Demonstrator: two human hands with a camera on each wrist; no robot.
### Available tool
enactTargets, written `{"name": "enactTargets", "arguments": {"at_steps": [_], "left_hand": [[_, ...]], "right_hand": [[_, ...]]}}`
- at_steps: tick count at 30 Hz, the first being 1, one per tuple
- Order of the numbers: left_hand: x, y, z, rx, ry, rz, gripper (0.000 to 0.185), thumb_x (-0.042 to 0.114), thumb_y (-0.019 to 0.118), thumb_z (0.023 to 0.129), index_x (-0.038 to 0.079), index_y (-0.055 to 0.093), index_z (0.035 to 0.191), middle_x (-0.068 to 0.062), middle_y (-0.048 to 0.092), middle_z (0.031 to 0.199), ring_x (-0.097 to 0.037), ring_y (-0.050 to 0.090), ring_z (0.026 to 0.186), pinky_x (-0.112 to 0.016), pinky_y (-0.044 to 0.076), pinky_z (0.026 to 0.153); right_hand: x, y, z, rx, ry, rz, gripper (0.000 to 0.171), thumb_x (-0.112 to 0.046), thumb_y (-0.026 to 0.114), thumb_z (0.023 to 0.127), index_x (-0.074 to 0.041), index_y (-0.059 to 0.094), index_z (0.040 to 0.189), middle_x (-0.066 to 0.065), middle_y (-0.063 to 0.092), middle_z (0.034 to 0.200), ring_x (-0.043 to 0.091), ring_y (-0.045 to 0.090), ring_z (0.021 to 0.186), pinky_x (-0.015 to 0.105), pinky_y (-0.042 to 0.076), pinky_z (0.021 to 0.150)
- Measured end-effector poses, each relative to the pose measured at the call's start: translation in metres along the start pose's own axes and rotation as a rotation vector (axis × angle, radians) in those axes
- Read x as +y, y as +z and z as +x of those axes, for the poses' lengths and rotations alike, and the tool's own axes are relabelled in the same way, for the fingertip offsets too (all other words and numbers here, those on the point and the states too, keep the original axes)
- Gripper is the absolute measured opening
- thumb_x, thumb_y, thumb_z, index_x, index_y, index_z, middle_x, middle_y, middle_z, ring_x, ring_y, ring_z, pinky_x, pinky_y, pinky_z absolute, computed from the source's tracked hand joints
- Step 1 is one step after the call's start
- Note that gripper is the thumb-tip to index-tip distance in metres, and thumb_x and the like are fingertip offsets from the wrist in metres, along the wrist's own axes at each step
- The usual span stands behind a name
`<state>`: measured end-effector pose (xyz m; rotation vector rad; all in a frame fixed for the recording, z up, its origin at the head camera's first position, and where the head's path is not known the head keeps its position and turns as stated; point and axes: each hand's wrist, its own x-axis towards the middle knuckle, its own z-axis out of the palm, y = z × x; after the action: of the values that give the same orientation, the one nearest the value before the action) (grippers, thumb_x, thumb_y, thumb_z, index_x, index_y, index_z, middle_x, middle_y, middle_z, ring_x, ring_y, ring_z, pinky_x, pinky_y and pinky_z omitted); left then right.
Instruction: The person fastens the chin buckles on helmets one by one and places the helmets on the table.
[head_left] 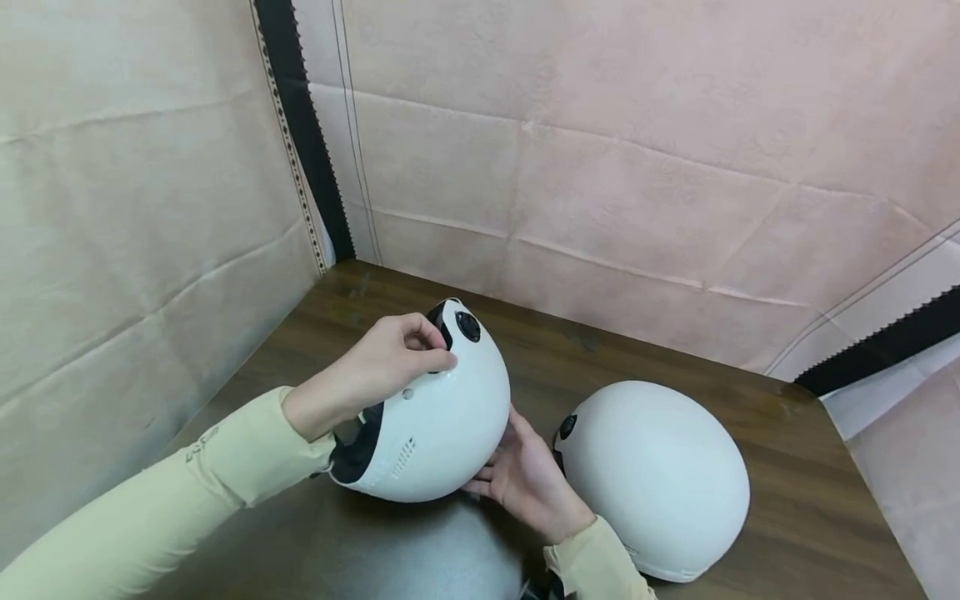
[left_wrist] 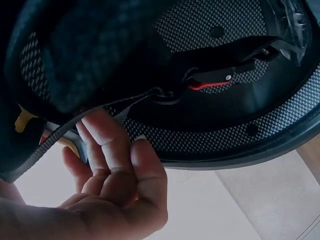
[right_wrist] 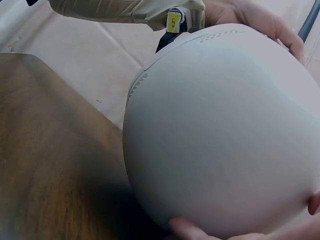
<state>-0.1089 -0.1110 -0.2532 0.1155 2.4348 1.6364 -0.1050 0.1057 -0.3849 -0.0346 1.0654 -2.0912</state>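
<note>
A white open-face helmet is tilted, its black-lined opening facing left. My left hand is at the upper side of that opening, thumb on the white shell and fingers curled at the edge. In the left wrist view, the left fingertips are right at a black chin strap. A buckle with a red tab hangs across the grey mesh lining. My right hand cups the rounded shell from the lower right; its fingertips press the shell in the right wrist view.
A second white helmet with a black round side piece stands close to the right of my right hand. The brown wooden table ends at creased, pale cloth walls at the back and left.
</note>
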Motion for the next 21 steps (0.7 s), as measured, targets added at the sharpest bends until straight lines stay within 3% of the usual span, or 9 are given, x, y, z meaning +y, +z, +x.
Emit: {"name": "enactTargets", "arguments": {"at_steps": [14, 21], "left_hand": [[0.003, -0.003, -0.003, -0.012, -0.006, -0.011, 0.022, 0.019, 0.066, 0.087, 0.004, 0.057, 0.100, -0.009, 0.067, 0.088, -0.022, 0.061, 0.077, -0.033, 0.050, 0.067], [0.004, -0.011, -0.006, -0.052, 0.008, 0.008, 0.024, 0.018, 0.066, 0.087, 0.001, 0.056, 0.102, -0.010, 0.068, 0.089, -0.022, 0.062, 0.078, -0.033, 0.051, 0.068]], "right_hand": [[-0.002, 0.000, -0.003, 0.075, 0.009, 0.052, 0.074, -0.066, 0.049, 0.085, -0.025, 0.033, 0.145, 0.018, 0.033, 0.143, 0.040, 0.042, 0.122, 0.058, 0.036, 0.094], [-0.003, -0.001, -0.004, 0.034, 0.017, 0.058, 0.083, -0.068, 0.046, 0.085, -0.016, 0.028, 0.146, 0.021, 0.035, 0.142, 0.041, 0.041, 0.124, 0.057, 0.034, 0.097]]}}
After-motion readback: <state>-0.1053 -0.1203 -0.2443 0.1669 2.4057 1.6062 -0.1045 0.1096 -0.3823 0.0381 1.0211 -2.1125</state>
